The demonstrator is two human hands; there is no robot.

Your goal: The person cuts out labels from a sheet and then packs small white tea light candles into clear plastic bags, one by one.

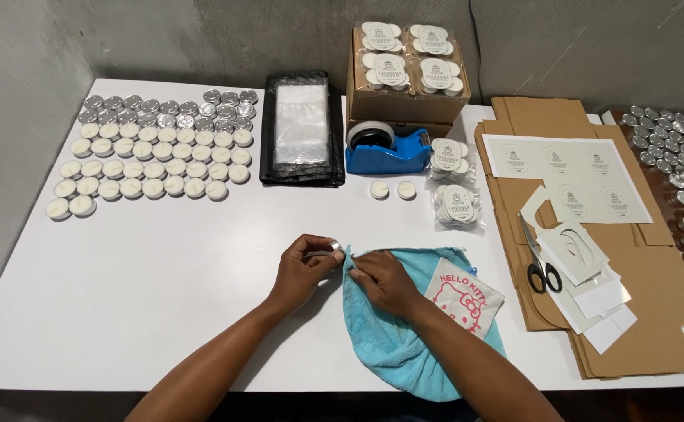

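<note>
Left hand: grip closed on a small metal tealight cup, pinched at the fingertips.
Right hand: grip closed on a fold of the blue cloth, pressed against the cup.
Cup location: above the white counter, front centre, touching the cloth's upper edge.
Step in hand: apparently wiping the cup with the cloth.
Next move calls for: likely a steady pinch while the cup is turned against the cloth.
Nearby: tealight rows far left; tape dispenser; scissors right.
</note>
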